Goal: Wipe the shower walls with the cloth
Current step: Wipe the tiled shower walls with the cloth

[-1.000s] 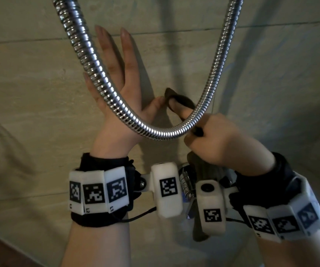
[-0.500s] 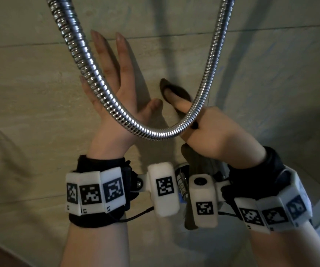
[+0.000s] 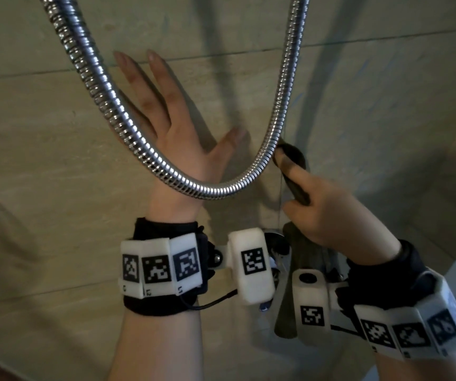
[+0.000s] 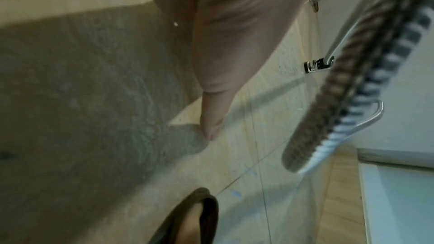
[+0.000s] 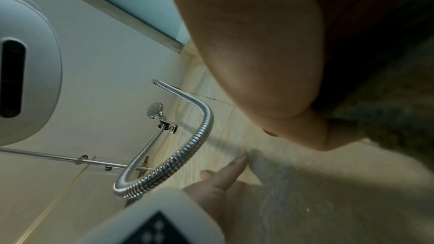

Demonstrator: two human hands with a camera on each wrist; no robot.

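Observation:
A dark brownish cloth (image 3: 292, 160) is pressed against the beige tiled shower wall (image 3: 372, 111). My right hand (image 3: 328, 213) grips it, with the index finger stretched inside the fold and the rest of the cloth hanging below the fist. The cloth's top sits just right of the hose's right strand. My left hand (image 3: 172, 127) lies flat on the wall behind the hose, fingers straight and thumb spread. In the left wrist view the thumb (image 4: 211, 118) touches the tile and the cloth (image 4: 199, 211) shows at the bottom. The cloth (image 5: 387, 118) fills the right of the right wrist view.
A metal shower hose (image 3: 194, 185) loops in front of both hands. In the right wrist view the hose (image 5: 187, 155) runs up to a shower head (image 5: 155, 108) in its wall holder, beside a white water heater (image 5: 23, 62) and a thin metal rail (image 5: 58, 158).
My right hand has slid the cloth rightward along the wall, away from the left thumb and behind the hose's right strand. The left hand stays flat on the tile.

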